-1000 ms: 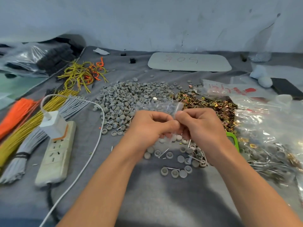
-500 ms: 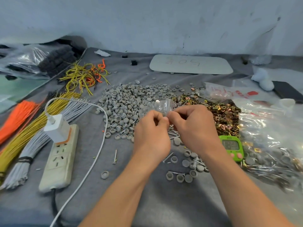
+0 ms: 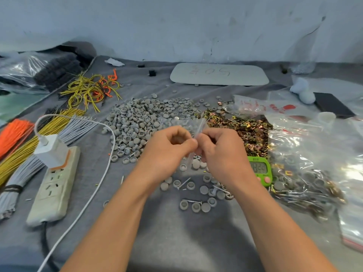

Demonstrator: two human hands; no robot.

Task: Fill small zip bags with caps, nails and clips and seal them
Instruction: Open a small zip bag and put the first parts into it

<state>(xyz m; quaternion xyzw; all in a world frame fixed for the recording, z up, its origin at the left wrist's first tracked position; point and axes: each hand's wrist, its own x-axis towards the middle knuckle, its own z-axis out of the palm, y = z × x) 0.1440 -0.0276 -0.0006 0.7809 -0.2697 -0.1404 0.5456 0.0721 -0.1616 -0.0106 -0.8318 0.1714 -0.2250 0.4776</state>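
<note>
The small clear plastic zip bag (image 3: 201,127) is pinched between the curled fingers of the left hand (image 3: 169,146) and right hand (image 3: 220,148), its long edge running away from both wrists, tilted rightward.

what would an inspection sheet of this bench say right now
surface: grey cloth, strewn with parts
job's things: zip bag held above loose caps and nails; cap pile; clip pile
clutter: green timer, large plastic bag of mixed parts, white board
hands: left hand and right hand both pinch the zip bag
cables: white cable runs from power strip; wire bundles beside it
surroundings: pale scuffed wall behind
</note>
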